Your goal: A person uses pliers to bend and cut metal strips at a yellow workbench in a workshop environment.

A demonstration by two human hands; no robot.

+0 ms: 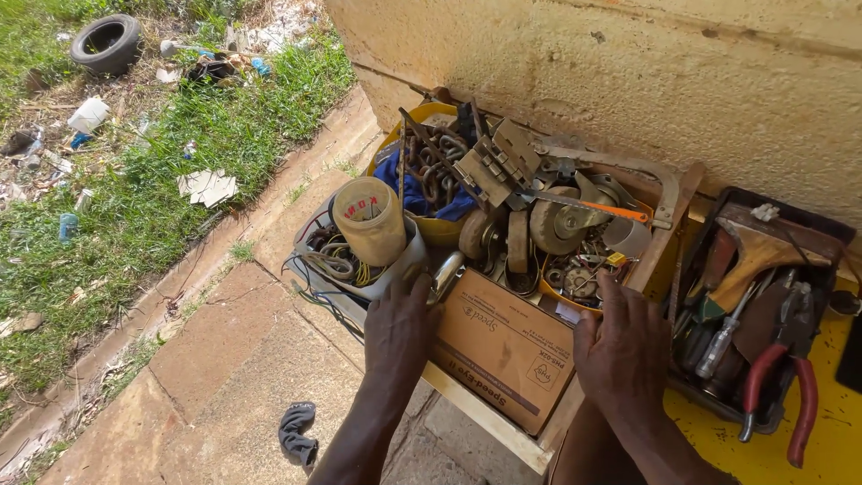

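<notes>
Both forearms are cut off by the bottom edge of the frame. The left hand (400,337) lies at centre bottom with its fingers spread flat over the left end of a cardboard box (503,350), fingertips reaching toward a shiny metal piece (446,274) that I cannot identify. The right hand (622,355) rests at the box's right end, fingers loosely spread and pointing up into a heap of rusty parts (575,269); whether it touches any of them is hard to tell. Neither hand pinches anything.

The box is brown and flat, lying in the middle of the frame on a wooden shelf edge (489,422). It carries dark print and a small square mark near its right corner. Its far side is hidden under the clutter.

Above the left hand stands a tan plastic jar (370,220) with red lettering, sitting in a white tub (400,269) of tangled wires. Behind it, a yellow basin (431,171) holds chains and a blue cloth (417,193); its contents are too jumbled to sort out.

At the right, a black tray (835,238) holds screwdrivers and red-handled pliers (781,386), which hang over a yellow surface (822,449). The tray's right end is cut off.

In the upper left lie grass, a tyre (108,42) and scattered litter. A grey rag (296,433) lies on the paving at the bottom.
</notes>
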